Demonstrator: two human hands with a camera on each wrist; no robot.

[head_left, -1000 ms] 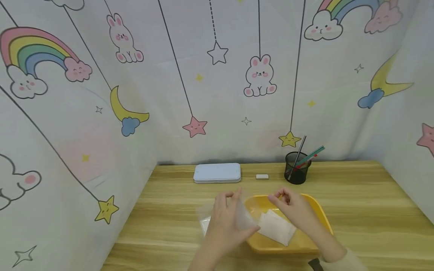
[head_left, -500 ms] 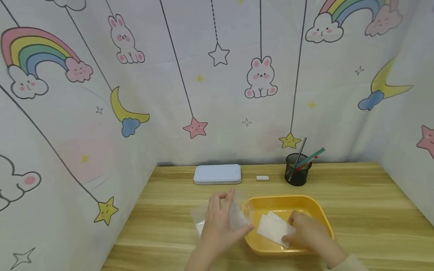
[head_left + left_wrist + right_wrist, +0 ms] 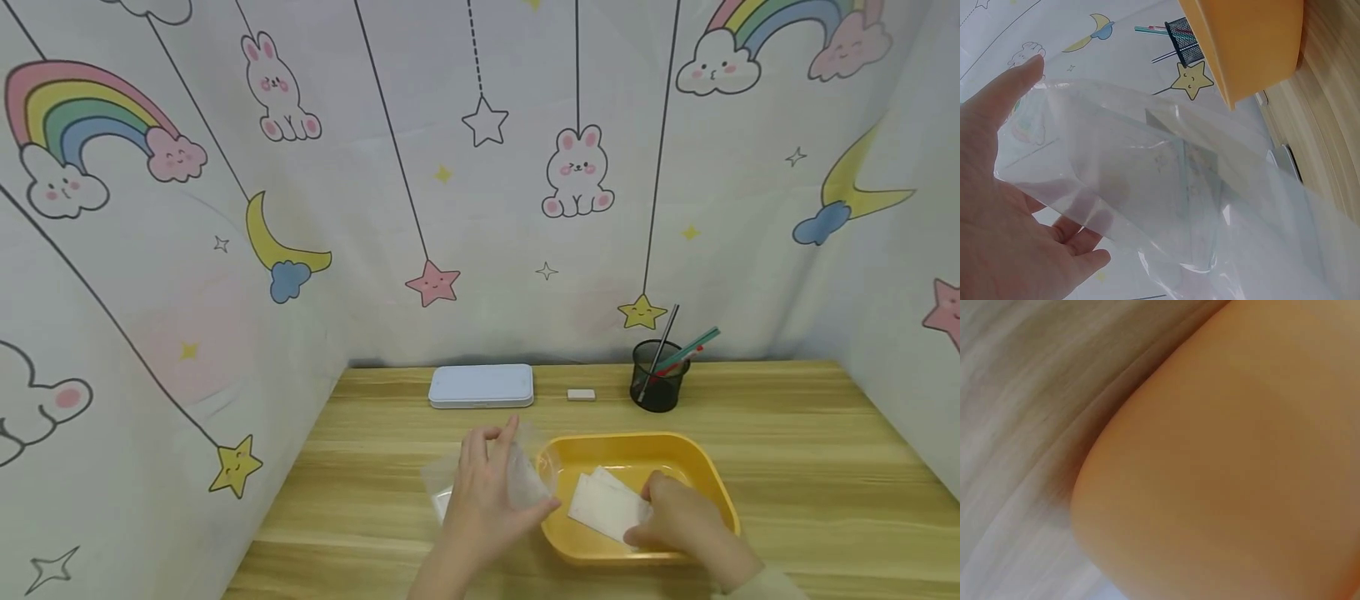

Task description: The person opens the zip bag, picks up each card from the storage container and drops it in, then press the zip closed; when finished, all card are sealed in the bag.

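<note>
My left hand [image 3: 483, 496] holds a clear plastic bag [image 3: 527, 482], its thumb and fingers spread apart with the bag between them. In the left wrist view, some of the fingers [image 3: 1088, 253] lie behind the film of the bag [image 3: 1122, 159], and folds and flat panels show in it. Inside the yellow tray [image 3: 693, 458], my right hand [image 3: 686, 517] pinches the right end of a flat white packet [image 3: 606, 507]. Another white piece [image 3: 602, 475] peeks out behind that packet. Only the tray's outer wall [image 3: 1222, 456] and the tabletop fill the right wrist view; the hand is out of sight there.
Left of my left hand, clear film with a white-edged flat thing [image 3: 442, 500] lies partly hidden. At the back of the wooden table [image 3: 360, 467] are a white case [image 3: 482, 386], a small white block [image 3: 581, 395] and a black mesh pen cup [image 3: 656, 379].
My right hand has come down from above the tray onto the white packet and pinches its right end. The left hand with the bag has shifted slightly left, then stayed still.
</note>
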